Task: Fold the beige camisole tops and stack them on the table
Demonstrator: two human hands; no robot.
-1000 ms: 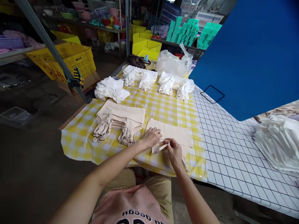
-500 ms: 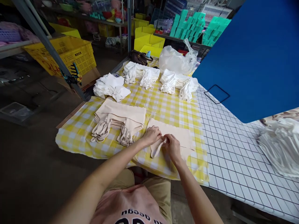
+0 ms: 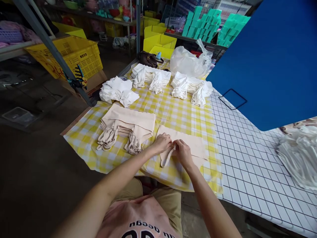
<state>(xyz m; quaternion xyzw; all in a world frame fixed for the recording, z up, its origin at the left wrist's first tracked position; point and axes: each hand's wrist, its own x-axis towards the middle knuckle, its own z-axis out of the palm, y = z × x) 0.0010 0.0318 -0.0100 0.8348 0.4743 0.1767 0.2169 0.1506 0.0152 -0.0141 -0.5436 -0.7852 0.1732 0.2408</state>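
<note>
A beige strappy top (image 3: 190, 140) lies flat on the yellow checked tablecloth (image 3: 173, 109) in front of me. Over its middle, my left hand (image 3: 162, 143) has its fingers closed on a shoulder strap (image 3: 168, 157), which loops down toward me. My right hand (image 3: 182, 150) pinches the same strap close beside the left fingertips. The exact spot between the fingertips is too small to make out. To the left sits a neat stack of similar beige tops (image 3: 131, 117), their straps bunched toward me.
Behind are two stacks of white strappy tops (image 3: 151, 71), a loose white cloth heap (image 3: 119, 89) and a clear plastic bag (image 3: 189, 61). A large blue panel (image 3: 267, 66) overhangs the right side, above a pile of white fabric (image 3: 299, 158). A metal post (image 3: 54, 53) rises at left.
The view has shifted slightly. Both hands stay at the strap in nearly the same place, with only a small movement of the fingers.
</note>
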